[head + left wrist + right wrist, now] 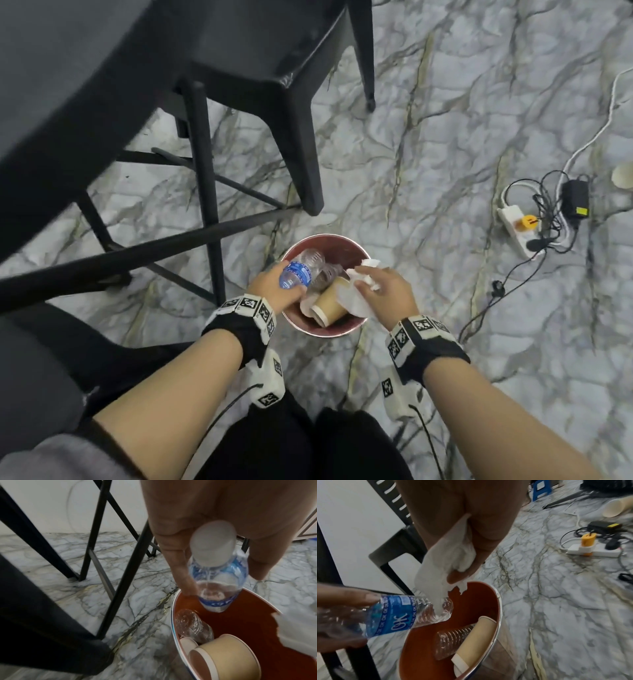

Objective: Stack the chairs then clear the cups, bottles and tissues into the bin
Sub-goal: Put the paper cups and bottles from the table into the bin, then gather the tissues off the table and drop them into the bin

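Clear plastic with a blue label: the water bottle lies gripped in the left hand, its capped neck toward the palm and its base pointing away over the bin. In the left wrist view the fingers curl down one side of the bottle and the thumb closes on the other side, so the bottle sits right between them, its base just below the fingertips and above the bin's red-brown inside.

The right hand holds a crumpled white tissue. In the right wrist view the fingers are folded around the wad, and the loose end of the tissue hangs below them, over the bin's rim and brushing the bottle's base. The two hands are close together above the bin's opening, the left over its near-left side, the right over its right side.

Below both sets of fingers, inside the bin, lie a brown paper cup on its side, a second clear bottle beside it, and a white cup rim partly hidden under them.

The bin stands on a grey-veined marble floor. Beyond the left fingers stands a black chair next to black frame legs. Well off to the right of the right fingers lies a white power strip with tangled cables, and another paper cup lies on the floor farther off.
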Motion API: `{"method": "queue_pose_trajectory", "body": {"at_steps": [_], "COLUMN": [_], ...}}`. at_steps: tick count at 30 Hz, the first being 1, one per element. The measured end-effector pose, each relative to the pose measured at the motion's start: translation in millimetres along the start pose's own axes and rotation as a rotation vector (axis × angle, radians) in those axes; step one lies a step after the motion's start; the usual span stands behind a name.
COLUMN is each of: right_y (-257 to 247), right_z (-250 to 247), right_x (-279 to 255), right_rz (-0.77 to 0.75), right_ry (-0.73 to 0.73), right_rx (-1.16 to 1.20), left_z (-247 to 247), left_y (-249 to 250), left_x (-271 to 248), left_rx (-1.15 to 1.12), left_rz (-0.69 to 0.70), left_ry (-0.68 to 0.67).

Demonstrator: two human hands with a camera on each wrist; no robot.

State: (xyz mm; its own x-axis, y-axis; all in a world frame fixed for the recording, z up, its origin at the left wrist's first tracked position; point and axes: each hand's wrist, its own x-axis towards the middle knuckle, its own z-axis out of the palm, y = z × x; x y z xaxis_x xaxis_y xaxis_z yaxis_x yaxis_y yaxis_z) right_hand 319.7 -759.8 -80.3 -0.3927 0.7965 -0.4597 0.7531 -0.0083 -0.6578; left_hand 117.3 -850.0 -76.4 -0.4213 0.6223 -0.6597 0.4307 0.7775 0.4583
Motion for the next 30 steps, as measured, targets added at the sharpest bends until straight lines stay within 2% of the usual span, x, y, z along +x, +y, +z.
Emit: {"method": "queue_pose_trajectory", "body": {"at_steps": [2,5,11,15,22,26,30], "right_y": [6.8,11.1,-5.1,-40.0,-128.3,-188.0,-248.9], "right_z": [14.8,26.8,13.2,-15.3,-86.2,-133.1,-171.2], "right_x": [26.0,46.9,35.8,-8.4,-125.5,-181.7,-216.8], "right_rz": [-0.011,-0.023,-0.009,-0.002,0.079,-0.028,-0.198], "right_ry": [-0.063,-0.152,-0.092,0.001,0.075,0.115,0.142], "right_rx": [-0.073,-0.115,-0.040,0.066,0.407,0.395,0.358], "left_z": [8.4,18.3,0.6,-32.3,-102.4,-142.4,-192.7], "left_y": [-1.9,-1.7,13.4,35.7,93.2,122.7,136.3], "left_x": [22.1,39.0,19.4,-33.9,-169.9,-238.6,-291.5], "left_rx": [-0.004,-0.003,-0.010,-0.056,-0.166,-0.223,-0.251], "left_rz": [0.002,0.081,0.170,0.233,0.289,0.355,0.401], "left_ry": [0.018,0.038,0.031,0.012,0.014,0.077,0.252]}}
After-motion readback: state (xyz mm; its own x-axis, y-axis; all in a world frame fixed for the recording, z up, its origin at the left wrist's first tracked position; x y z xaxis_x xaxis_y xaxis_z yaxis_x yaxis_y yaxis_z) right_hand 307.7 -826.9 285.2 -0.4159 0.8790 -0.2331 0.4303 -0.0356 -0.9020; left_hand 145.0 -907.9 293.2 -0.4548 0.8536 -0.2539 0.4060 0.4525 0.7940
